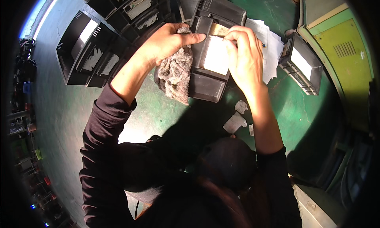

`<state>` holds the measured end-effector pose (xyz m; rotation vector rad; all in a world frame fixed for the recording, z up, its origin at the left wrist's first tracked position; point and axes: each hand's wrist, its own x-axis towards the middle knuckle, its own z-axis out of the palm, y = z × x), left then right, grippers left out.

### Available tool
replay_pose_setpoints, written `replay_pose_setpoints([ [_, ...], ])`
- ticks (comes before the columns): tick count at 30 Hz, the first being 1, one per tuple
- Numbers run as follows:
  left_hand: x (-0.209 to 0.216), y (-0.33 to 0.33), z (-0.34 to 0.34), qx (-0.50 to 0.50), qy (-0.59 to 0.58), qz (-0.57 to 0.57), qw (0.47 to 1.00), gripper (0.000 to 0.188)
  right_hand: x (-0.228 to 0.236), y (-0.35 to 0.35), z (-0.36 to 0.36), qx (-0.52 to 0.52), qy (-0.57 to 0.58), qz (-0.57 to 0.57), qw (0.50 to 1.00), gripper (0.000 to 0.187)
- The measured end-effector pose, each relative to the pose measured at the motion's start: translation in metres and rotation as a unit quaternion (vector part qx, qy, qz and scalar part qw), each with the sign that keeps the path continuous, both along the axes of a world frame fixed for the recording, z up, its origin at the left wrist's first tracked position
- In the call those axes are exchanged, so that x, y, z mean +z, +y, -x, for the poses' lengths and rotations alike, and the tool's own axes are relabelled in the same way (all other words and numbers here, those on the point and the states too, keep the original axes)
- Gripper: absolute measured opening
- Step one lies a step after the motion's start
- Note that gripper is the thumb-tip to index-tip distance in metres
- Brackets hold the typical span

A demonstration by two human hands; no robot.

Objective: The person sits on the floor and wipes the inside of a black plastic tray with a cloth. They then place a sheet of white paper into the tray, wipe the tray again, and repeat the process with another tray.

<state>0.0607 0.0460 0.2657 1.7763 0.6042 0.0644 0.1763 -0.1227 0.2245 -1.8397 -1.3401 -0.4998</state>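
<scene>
A black plastic bin (205,87) lies in front of me with a white paper label (216,55) on its face. Above the label is a tan, worn-looking strip (219,30). My left hand (169,41) grips a grey fuzzy rag (176,75) against the bin's left side, its thumb stretched over the bin's edge. At the label's upper right corner, the thumb and fingers of my right hand (246,55) are pinched together on the label's edge. Part of the label lies behind that hand.
White paper sheets (269,49) lie right of the bin. Paper scraps (234,123) are on the green floor (297,117). Another black bin (304,63) stands at right, near a yellow-green cabinet (348,49). More black bins (85,53) are stacked at far left.
</scene>
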Motion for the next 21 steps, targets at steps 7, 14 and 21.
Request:
replay_pose_setpoints([
  [7, 0.008, -0.006, -0.003, -0.045, -0.001, 0.013, 0.999, 0.086, 0.018, -0.007, -0.012, 0.082, 0.015, -0.022, 0.996, 0.009],
  [14, 0.008, -0.005, -0.01, -0.037, 0.002, -0.008, 0.999, 0.09, 0.043, -0.023, 0.0, 0.069, -0.023, -0.048, 0.996, 0.007],
  [21, 0.0, 0.007, -0.008, -0.035, 0.014, -0.094, 0.995, 0.089, 0.081, -0.08, -0.028, -0.059, 0.14, -0.243, 0.958, 0.012],
])
